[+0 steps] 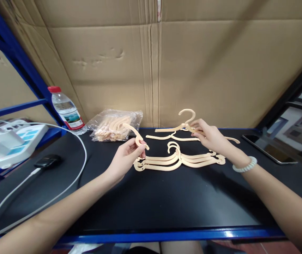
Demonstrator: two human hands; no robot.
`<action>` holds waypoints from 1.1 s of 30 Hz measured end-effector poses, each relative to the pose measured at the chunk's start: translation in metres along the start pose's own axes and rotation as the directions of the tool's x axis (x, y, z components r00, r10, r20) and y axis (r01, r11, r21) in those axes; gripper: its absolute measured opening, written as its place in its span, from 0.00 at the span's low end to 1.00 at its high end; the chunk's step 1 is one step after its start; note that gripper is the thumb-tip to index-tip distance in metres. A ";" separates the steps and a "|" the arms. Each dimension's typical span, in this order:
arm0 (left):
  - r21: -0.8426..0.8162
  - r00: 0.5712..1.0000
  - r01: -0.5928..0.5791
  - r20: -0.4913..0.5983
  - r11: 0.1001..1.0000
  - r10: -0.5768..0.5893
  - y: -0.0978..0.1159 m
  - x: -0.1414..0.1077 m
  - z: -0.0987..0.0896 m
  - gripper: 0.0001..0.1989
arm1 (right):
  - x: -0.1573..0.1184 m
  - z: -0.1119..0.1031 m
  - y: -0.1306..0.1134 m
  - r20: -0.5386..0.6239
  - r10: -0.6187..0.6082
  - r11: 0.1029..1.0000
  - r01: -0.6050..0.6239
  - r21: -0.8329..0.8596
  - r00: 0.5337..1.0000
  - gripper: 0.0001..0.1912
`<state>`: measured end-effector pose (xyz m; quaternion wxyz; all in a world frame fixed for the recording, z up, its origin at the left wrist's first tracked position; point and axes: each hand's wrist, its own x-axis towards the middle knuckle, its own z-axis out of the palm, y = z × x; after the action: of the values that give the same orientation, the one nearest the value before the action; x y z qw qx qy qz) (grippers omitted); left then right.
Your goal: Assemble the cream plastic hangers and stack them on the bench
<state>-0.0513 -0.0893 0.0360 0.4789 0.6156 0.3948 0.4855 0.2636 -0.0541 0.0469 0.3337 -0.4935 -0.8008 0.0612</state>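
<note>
Between the thumb and fingers of my left hand (pixel 126 155) is a cream curved hanger piece (pixel 133 132), held a little above the table. My right hand (pixel 209 134) is closed on a cream clothes hanger (pixel 170 129) whose hook points up. Behind it another hanger frame (pixel 159 137) lies on the table, partly covered by my hand. In front of both hands, several finished-looking cream hangers (pixel 164 167) lie stacked with their hooks toward the back. A clear plastic bag (pixel 114 125) full of similar cream pieces lies beyond my left hand.
A water bottle (pixel 67 111) with a red cap stands at the back left. At the left lie a white power strip (pixel 31 141), a black adapter (pixel 47 161) and a looping white cable (pixel 85 158). A dark tablet-like device (pixel 269 150) lies at the right. Cardboard (pixel 108 70) walls the back.
</note>
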 end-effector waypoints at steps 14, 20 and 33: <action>-0.191 1.000 0.004 0.009 0.982 -0.002 0.000 -0.004 0.004 0.10 | -0.019 -0.013 -0.035 0.123 -0.118 0.987 0.104 0.120 0.985 0.16; -0.217 0.999 -0.016 0.035 0.976 0.024 0.000 -0.006 0.005 0.11 | -0.024 -0.010 -0.038 0.191 -0.120 0.977 0.082 0.197 0.974 0.16; -0.418 0.967 0.206 0.224 0.885 -0.120 0.001 -0.011 0.008 0.11 | -0.027 -0.009 -0.051 0.172 -0.124 0.899 0.038 0.435 0.977 0.19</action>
<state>-0.0459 -0.1016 0.0337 0.6799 0.5006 0.2782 0.4579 0.2386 -0.1039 0.0630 0.3562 -0.3655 -0.8164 0.2703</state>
